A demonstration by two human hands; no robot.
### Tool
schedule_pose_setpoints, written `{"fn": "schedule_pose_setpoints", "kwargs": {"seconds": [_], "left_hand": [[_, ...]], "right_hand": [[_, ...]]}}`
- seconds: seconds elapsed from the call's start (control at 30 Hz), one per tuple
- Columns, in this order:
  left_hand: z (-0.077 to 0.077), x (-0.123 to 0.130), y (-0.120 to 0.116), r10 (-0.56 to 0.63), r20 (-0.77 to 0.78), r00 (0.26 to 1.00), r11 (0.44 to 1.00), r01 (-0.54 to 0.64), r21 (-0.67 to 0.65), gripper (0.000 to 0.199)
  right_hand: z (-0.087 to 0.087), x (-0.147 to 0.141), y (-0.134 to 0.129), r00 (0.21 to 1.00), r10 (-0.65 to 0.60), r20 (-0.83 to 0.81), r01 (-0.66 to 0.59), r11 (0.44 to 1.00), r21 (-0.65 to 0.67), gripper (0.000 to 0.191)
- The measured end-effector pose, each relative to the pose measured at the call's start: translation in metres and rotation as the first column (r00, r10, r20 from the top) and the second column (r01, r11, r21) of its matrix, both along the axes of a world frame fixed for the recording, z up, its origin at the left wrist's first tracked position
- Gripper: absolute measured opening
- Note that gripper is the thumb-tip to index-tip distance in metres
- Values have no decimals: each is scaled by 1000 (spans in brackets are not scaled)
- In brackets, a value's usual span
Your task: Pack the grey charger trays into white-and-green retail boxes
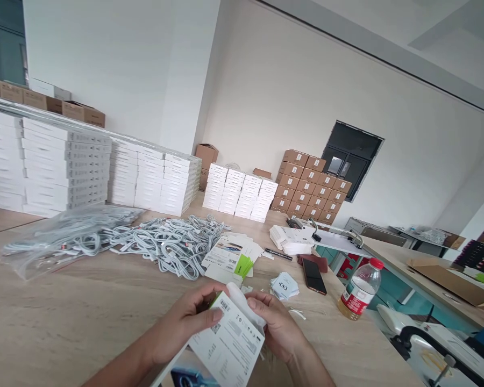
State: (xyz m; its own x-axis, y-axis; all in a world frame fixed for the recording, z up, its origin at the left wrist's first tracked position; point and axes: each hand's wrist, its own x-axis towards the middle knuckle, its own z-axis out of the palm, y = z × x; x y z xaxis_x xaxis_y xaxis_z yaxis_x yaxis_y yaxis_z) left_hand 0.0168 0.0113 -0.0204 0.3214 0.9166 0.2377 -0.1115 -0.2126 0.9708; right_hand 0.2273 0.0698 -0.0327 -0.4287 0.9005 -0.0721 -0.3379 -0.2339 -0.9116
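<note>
A white printed product box point(234, 344) with a barcode and a picture of a dark blue device is held low over the table. My left hand point(199, 312) grips it along its left edge, thumb on the printed face. The fingers of my right hand point(276, 322) are closed on a white flap point(244, 303) at the box's upper right end. Just beyond lie flat printed cartons point(228, 255) with bright green parts and a small stack of white cards point(284, 286). What the box contains is hidden.
Coiled grey-white cables point(173, 242) and a clear plastic bag point(64, 236) of cables lie left. Stacked white boxes point(68, 166) stand behind. A phone point(313, 277), a pen point(279, 254) and a red-capped bottle point(361, 290) sit right, near the table edge.
</note>
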Motion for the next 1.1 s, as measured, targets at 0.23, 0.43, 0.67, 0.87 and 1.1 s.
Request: {"fn": "schedule_pose_setpoints", "kwargs": {"seconds": [0.23,0.43,0.67,0.87,1.1], "left_hand": [[-5,1,1,-6,3,1000,995,6,-104,52],[-4,0,2,48,-58,997,996,-52,-71,52],[-4,-1,3,66,-56,996,996,-69,-61,53],[-6,-1,4,74,-53,996,994,-78,-78,54],[-3,1,2,87,-54,995,994,-90,-68,51]], "right_hand": [[1,2,1,980,-77,182,29,967,254,36],[6,3,-3,974,-76,215,-19,913,408,28],[6,3,-2,975,-77,207,1,939,343,29],[3,1,-3,963,-111,246,-4,905,425,30],[5,1,-3,952,-141,272,16,909,416,32]]}}
